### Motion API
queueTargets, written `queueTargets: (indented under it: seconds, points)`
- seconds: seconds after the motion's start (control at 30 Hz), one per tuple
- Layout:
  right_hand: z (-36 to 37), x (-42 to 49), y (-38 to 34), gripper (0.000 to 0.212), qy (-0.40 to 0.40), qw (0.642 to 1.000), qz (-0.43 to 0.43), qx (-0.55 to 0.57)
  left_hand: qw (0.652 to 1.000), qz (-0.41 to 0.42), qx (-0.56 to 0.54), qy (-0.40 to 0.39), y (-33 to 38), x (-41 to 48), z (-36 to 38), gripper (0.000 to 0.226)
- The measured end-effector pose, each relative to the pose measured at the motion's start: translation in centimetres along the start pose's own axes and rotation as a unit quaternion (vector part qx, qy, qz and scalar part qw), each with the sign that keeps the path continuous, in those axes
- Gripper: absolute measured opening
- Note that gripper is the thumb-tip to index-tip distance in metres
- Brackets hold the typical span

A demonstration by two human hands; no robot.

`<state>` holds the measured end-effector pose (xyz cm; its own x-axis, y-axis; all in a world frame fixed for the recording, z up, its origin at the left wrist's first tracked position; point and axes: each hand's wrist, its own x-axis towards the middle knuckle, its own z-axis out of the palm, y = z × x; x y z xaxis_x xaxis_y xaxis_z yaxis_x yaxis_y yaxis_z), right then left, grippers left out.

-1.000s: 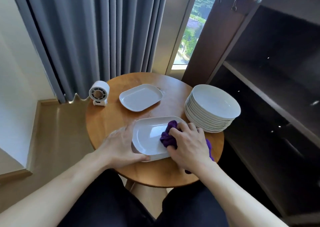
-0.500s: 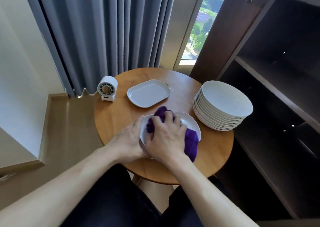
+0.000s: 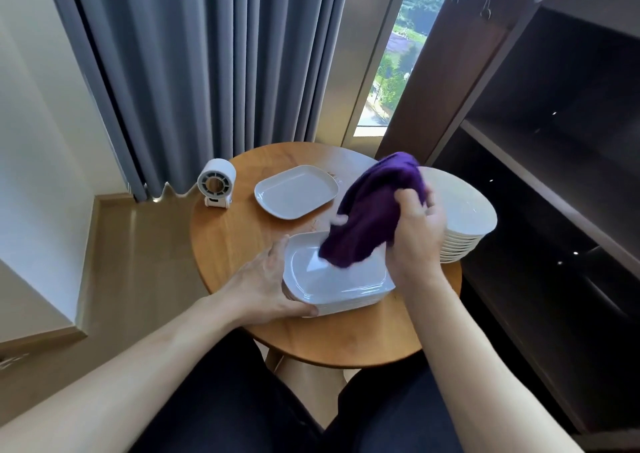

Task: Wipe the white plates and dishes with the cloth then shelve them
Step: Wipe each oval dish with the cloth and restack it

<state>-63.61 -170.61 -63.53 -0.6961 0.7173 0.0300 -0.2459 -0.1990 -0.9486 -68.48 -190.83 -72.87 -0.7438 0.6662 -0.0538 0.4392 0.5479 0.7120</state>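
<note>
Head view: one purple cloth (image 3: pixel 374 210) bunched in the tightly curled right hand (image 3: pixel 415 231), lower end over the near stack of rectangular dishes (image 3: pixel 332 279) on the round table (image 3: pixel 242 238); left hand (image 3: pixel 263 279) gripping that stack's left edge; beyond, one lone rectangular dish (image 3: pixel 296 191), one pile of round plates (image 3: pixel 464 210), one fan (image 3: pixel 216 182)

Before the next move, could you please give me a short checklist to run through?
1. Left hand grip on near dish: ok, fingers curl round its left edge.
2. Right hand grip on purple cloth: ok.
3. Cloth off the dish: not ok, its lower end hangs over the dish.
4. Dish wiped clean: cannot tell.
5. Room on shelf: cannot tell, the interior is dark.
6. Right hand apart from round plate stack: cannot tell, they overlap in view.
</note>
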Motion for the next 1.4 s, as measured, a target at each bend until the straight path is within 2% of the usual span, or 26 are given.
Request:
queueTargets:
  seconds: [0.07,0.13,0.2,0.23,0.27,0.37,0.47,0.53,0.6,0.67,0.73,0.83,0.93,1.0,1.07,1.2,1.3,1.33,1.4]
  points:
    - [-0.2,0.4,0.4,0.035,0.027,0.999,-0.042,0.000,1.000,0.004,0.004,0.007,-0.1,0.0,0.0,0.123]
    - [-1.8,-0.3,1.6,0.038,0.000,0.981,-0.103,-0.164,1.000,0.005,0.008,0.007,-0.2,-0.1,0.0,0.123]
    - [-4.4,-1.2,3.3,0.043,-0.109,0.908,-0.136,-0.382,1.000,-0.003,0.016,-0.003,-0.3,-0.1,0.1,0.125]
    - [-5.7,-1.6,3.9,0.047,-0.158,0.865,-0.134,-0.457,1.000,-0.006,0.020,-0.008,-0.4,0.0,0.1,0.126]
    - [-6.7,-1.6,3.9,0.049,-0.188,0.837,-0.128,-0.498,1.000,-0.008,0.022,-0.012,-0.4,0.1,0.1,0.128]
    - [-7.6,-0.7,2.1,0.041,-0.222,0.780,-0.129,-0.570,1.000,-0.010,0.022,-0.012,-0.5,0.1,0.2,0.126]
    - [-6.3,0.0,0.8,0.051,-0.223,0.772,-0.131,-0.580,1.000,-0.009,0.022,-0.012,-0.4,0.2,0.3,0.125]
    - [-4.9,-0.4,1.7,0.064,-0.252,0.753,-0.132,-0.594,1.000,-0.009,0.022,-0.012,-0.3,0.2,0.3,0.124]
    - [-3.8,-1.1,4.0,0.089,-0.284,0.713,-0.137,-0.626,0.999,-0.020,0.026,-0.021,-0.4,0.3,0.3,0.132]
    - [-3.3,-1.6,6.0,0.103,-0.278,0.685,-0.163,-0.653,0.999,-0.033,0.028,-0.029,-0.5,0.3,0.2,0.138]
    - [-3.1,-1.5,6.8,0.100,-0.256,0.694,-0.192,-0.645,0.999,-0.034,0.024,-0.026,-0.4,0.2,0.2,0.138]
    - [-2.1,-2.3,7.4,0.080,-0.230,0.727,-0.212,-0.611,1.000,-0.020,0.011,-0.011,-0.1,0.2,0.1,0.129]
    - [0.0,-5.1,8.1,0.065,-0.252,0.752,-0.213,-0.571,1.000,-0.028,-0.008,0.012,0.0,0.1,-0.1,0.116]
    - [0.3,-6.2,7.9,0.060,-0.273,0.747,-0.207,-0.570,0.999,-0.040,0.000,0.020,0.1,0.2,0.0,0.108]
    - [-0.4,-6.1,7.0,0.056,-0.296,0.737,-0.190,-0.577,0.999,-0.046,0.008,0.022,0.1,0.2,0.1,0.115]
    - [-2.8,-4.7,4.9,0.053,-0.318,0.683,-0.189,-0.630,0.998,-0.045,0.030,0.012,-0.2,0.3,0.1,0.126]
    - [-5.3,-2.3,3.8,0.054,-0.240,0.649,-0.194,-0.696,0.999,-0.032,0.033,0.011,-0.3,0.2,0.0,0.121]
    - [-5.8,-1.3,3.7,0.053,-0.196,0.650,-0.188,-0.710,0.999,-0.034,0.032,0.008,-0.3,0.3,0.0,0.122]
    - [-5.3,0.2,3.9,0.057,-0.108,0.684,-0.155,-0.704,0.999,-0.037,0.024,0.003,-0.3,0.4,0.1,0.123]
